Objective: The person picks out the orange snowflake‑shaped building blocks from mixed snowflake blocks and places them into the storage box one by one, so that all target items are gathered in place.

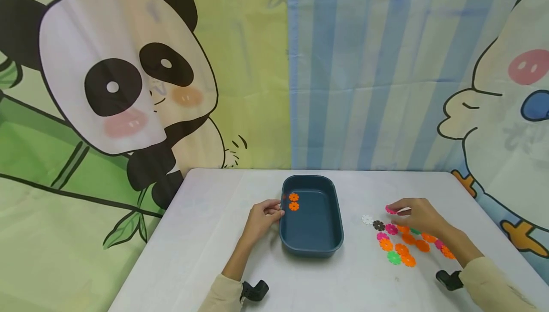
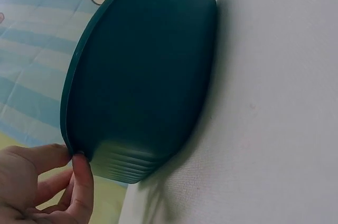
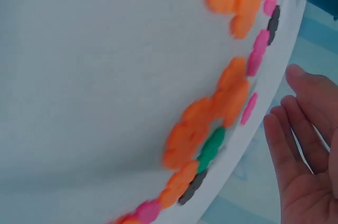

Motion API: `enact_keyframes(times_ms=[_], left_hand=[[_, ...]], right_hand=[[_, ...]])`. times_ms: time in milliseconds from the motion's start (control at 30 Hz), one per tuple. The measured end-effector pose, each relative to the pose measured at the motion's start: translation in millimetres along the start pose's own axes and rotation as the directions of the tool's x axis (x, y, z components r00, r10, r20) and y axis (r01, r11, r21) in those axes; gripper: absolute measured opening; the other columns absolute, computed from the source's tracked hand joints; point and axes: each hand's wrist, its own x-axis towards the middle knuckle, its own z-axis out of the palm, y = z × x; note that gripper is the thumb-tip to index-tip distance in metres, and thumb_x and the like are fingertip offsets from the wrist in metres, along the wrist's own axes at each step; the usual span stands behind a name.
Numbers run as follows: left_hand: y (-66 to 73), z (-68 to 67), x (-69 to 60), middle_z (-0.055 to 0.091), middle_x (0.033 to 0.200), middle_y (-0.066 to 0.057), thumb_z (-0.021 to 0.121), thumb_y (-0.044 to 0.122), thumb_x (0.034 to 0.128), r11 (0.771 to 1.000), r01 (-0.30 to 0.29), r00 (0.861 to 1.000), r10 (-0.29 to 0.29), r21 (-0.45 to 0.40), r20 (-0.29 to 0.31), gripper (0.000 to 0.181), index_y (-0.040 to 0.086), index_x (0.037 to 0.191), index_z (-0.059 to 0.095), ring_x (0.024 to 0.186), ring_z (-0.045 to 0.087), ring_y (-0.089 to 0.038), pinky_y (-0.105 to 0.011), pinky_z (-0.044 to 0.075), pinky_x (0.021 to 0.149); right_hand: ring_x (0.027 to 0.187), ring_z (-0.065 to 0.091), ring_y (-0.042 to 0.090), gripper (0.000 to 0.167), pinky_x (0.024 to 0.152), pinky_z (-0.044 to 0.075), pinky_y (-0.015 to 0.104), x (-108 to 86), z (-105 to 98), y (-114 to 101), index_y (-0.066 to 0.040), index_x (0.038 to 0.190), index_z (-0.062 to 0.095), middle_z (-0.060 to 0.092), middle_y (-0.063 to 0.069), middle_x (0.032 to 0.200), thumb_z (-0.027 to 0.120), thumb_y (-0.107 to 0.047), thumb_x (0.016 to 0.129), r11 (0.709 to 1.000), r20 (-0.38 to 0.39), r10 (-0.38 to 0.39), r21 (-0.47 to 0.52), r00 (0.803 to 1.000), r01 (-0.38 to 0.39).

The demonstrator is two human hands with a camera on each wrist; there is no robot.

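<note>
Two printed backdrop sections stand behind your white table (image 1: pixel 326 281): a green-yellow one with a cartoon panda (image 1: pixel 86 35) on the left, a blue-striped one (image 1: pixel 364 64) on the right with part of a white cartoon figure (image 1: pixel 510 159). Tabletop is pale, rounded at its far corners. Your dark teal tray (image 1: pixel 317 226) sits on it near the middle, two orange flower-shaped discs (image 1: pixel 293 202) inside by the left wall. Your left hand (image 1: pixel 262 216) pinches the tray's left rim, thumb against fingers. Your right hand (image 1: pixel 420 214) is well apart from it, over the loose discs right of the tray; fingers extended, thumb separate, nothing gripped, a pink disc (image 1: pixel 391 209) just by the fingertips. Around it lie a white disc (image 1: pixel 367 219), nearest the tray, a black disc (image 1: pixel 379 226), a green disc (image 1: pixel 393 257), more pinks and many oranges, some overlapping. Your right hand and forearm hide part of that scatter; from the left wrist, the tray's side blocks its inside.
</note>
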Motion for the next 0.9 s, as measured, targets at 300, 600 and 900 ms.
enact_keyframes(times_ms=[300,600,900], left_hand=[[7.2,-3.6,-4.4,0.061,0.122,-0.019,0.075,0.005,0.082,0.992,0.07,0.996,-0.063,-0.106,0.065,0.053,-0.003,0.131,0.057,0.11,0.06,-0.033,-0.034,0.056,0.087],[30.5,-9.7,-11.7,0.051,0.134,-0.03,0.071,-0.008,0.0808,0.97,0.065,0.994,-0.041,-0.233,0.106,0.059,-0.01,0.135,0.049,0.119,0.052,-0.043,-0.026,0.057,0.084],[34.5,-8.9,-11.1,0.048,0.136,-0.032,0.07,-0.014,0.0793,0.955,0.06,0.994,-0.031,-0.29,0.105,0.064,-0.012,0.138,0.044,0.121,0.049,-0.048,-0.035,0.055,0.092]], right_hand=[[0.097,0.066,0.036,0.044,0.072,0.061,0.034,-17.9,1.6,18.6,-0.004,0.112,0.072,0.068,0.016,0.107,0.086,-0.02,0.073,0.999,0.047,0.036,-0.042,0.998,-0.034],[0.094,0.068,0.03,0.033,0.073,0.061,0.032,-19.5,5.0,29.5,-0.009,0.107,0.075,0.071,0.01,0.103,0.084,-0.015,0.075,1.0,0.04,0.007,-0.029,0.999,-0.006],[0.094,0.068,0.028,0.033,0.075,0.061,0.031,-20.5,0.7,28.2,-0.01,0.108,0.075,0.071,0.007,0.103,0.084,-0.016,0.076,0.999,0.076,-0.012,-0.04,0.997,0.015]])
